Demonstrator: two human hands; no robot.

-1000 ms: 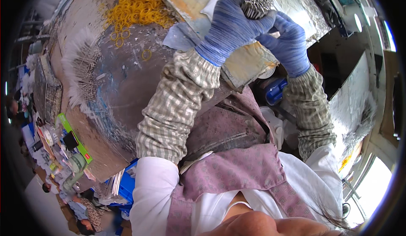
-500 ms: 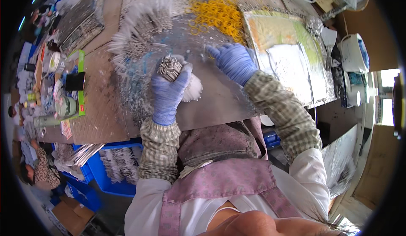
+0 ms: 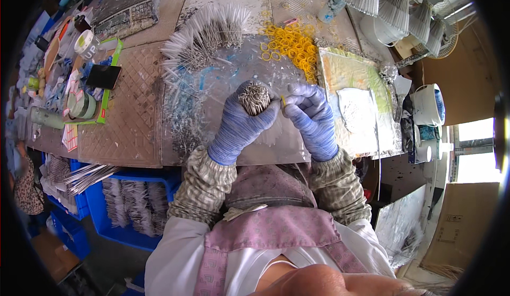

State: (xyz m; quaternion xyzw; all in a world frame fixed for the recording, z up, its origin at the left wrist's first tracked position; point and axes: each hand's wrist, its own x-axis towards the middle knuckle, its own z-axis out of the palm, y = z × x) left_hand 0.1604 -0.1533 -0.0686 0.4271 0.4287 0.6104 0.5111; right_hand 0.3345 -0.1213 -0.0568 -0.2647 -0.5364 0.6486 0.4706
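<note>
The left hand (image 3: 240, 129) hides most of the stick bundle (image 3: 254, 97); only its end shows.

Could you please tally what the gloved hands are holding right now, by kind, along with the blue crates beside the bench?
Blue gloved hands: 2, left hand and right hand
Bundle of thin rods in the left hand: 1
Yellow rubber band pinched by the right fingers: 1
Blue crates: 2 visible
Total: 6

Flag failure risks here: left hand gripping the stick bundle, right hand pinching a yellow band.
1. The left hand grips the stick bundle with ends exposed; a loose grip could let sticks slide out.
2. The right hand pinches the yellow band only at the fingertips; it might snap away.
3. The loose stick pile lies close by; stray sticks could mix in.
</note>
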